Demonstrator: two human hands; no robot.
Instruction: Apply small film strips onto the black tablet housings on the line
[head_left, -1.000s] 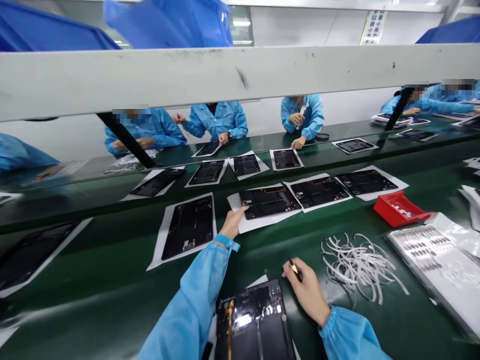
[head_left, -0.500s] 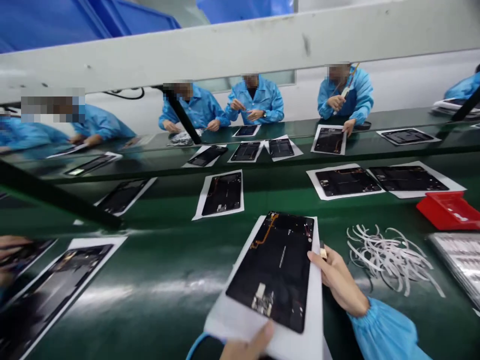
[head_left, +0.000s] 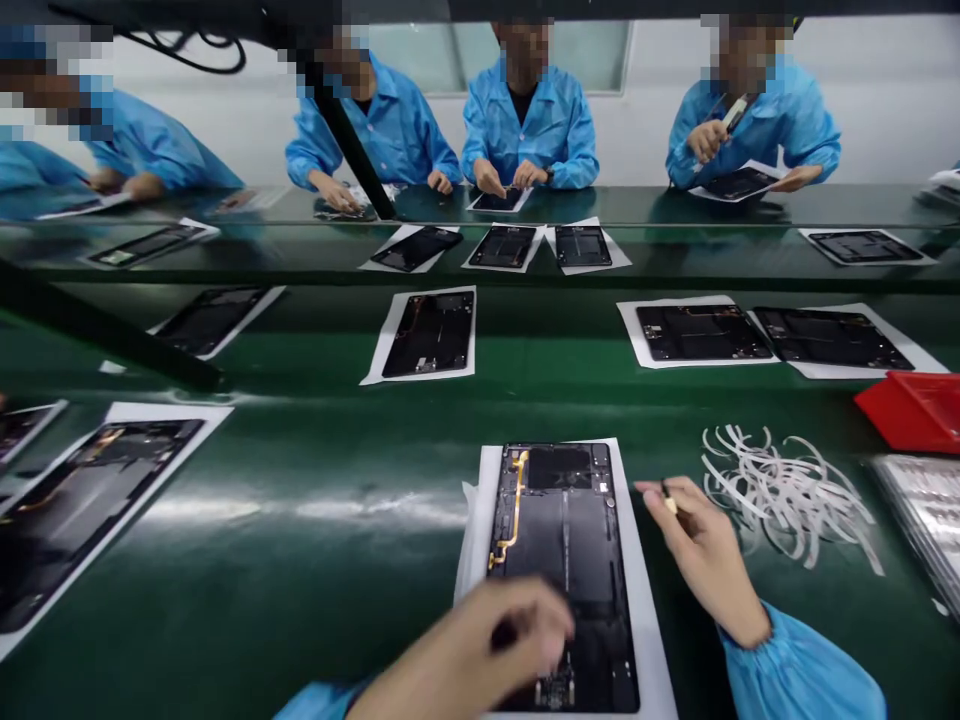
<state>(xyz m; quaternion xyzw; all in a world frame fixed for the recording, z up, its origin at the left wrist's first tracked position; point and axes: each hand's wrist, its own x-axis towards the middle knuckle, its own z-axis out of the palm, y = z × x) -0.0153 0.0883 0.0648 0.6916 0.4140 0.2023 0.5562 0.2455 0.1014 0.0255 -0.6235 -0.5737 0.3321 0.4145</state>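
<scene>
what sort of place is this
Most likely an electronics assembly workshop: black devices with their inner parts bared lie on white sheets along green benches, and several people in matching blue jackets work on the far side.

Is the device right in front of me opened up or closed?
Open: the device has its inside exposed, with a yellow ribbon strip showing.

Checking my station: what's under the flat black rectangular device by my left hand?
A thin white sheet shows past both sides of the flat black rectangular device; the area directly beneath is covered.
</scene>
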